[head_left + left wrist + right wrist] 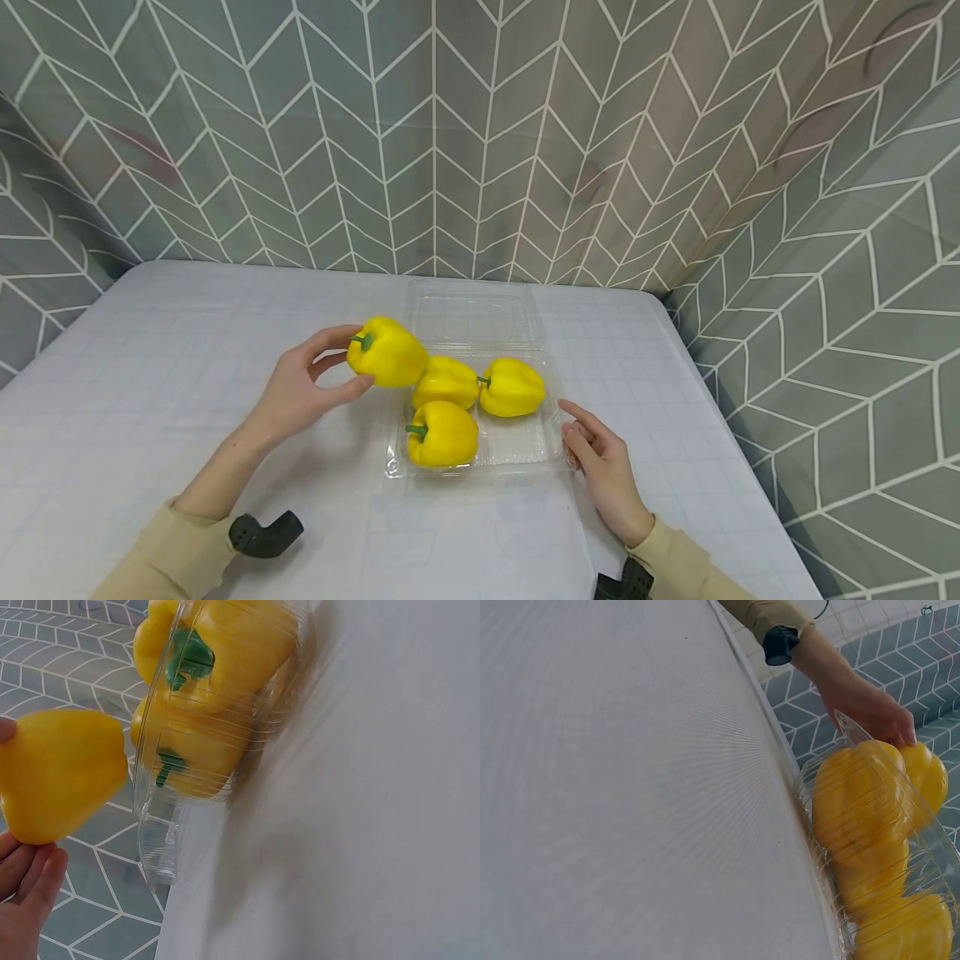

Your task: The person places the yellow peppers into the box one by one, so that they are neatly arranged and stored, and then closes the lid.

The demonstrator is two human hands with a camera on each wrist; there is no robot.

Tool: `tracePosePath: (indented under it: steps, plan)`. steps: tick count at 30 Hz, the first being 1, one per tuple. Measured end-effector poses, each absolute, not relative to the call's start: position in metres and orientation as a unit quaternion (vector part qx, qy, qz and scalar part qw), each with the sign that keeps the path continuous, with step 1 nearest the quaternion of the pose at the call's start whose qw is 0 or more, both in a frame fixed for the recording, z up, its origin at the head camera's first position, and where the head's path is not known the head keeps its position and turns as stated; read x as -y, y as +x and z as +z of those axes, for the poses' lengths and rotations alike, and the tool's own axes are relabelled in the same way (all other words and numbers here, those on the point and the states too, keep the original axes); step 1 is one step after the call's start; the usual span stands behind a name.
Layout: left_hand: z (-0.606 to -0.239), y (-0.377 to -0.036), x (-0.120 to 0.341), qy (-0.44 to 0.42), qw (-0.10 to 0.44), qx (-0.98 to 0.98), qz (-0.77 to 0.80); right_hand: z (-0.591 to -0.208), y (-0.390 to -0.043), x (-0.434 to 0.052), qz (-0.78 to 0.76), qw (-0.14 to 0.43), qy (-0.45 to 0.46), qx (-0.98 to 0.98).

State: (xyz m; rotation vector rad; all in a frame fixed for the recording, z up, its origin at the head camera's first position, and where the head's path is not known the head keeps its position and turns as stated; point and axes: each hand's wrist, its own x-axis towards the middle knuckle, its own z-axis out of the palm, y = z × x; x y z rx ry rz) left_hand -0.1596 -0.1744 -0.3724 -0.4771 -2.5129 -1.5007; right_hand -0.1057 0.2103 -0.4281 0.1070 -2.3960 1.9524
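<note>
Glossy yellow bell pepper (pixel 387 352): gripped in left hand (pixel 300 385) over clear plastic clamshell tray (pixel 517 446) holding three peppers on the surface; right hand (pixel 603 467), fingers relaxed, touches its edge, seemingly steadying it.

Three views, one shared clear tray (pixel 517 454)

Head camera looks forward and down across the table (pixel 150 375); both wrist cameras sit low and near, facing the tray's opposite walls, all sharing its yellow peppers (pixel 442 433).
</note>
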Motion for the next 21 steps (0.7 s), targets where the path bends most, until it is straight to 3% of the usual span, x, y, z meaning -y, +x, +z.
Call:
tracePosePath:
  steps: [21]
  plan:
    - [-0.370,-0.149,0.154,-0.228,0.065,0.820,-0.521,-0.428,-0.106,-0.211,0.636,0.026,0.047,0.770]
